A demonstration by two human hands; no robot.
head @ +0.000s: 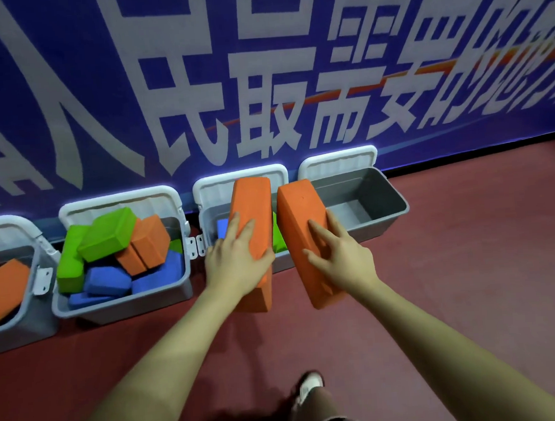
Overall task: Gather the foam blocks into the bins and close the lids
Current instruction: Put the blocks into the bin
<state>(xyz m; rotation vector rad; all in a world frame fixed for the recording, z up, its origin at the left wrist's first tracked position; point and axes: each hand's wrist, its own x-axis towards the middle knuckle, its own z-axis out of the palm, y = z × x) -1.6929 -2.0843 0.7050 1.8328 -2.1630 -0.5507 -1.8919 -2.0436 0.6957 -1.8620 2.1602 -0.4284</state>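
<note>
My left hand (237,262) grips an orange foam block (251,209), held lengthwise above the third grey bin (206,222), where a blue block (222,228) and a green block (280,239) lie inside. My right hand (341,255) grips a second orange block (300,222) between the third bin and the fourth grey bin (380,203), which holds nothing. The second bin (121,303) is heaped with green, orange and blue blocks. The leftmost bin (18,323) holds orange blocks. All four white lids stand open against the wall.
The bins line the foot of a blue banner wall (260,80) with large white characters. Red floor (470,262) spreads in front and to the right. My shoe (309,385) and trouser leg show at the bottom edge.
</note>
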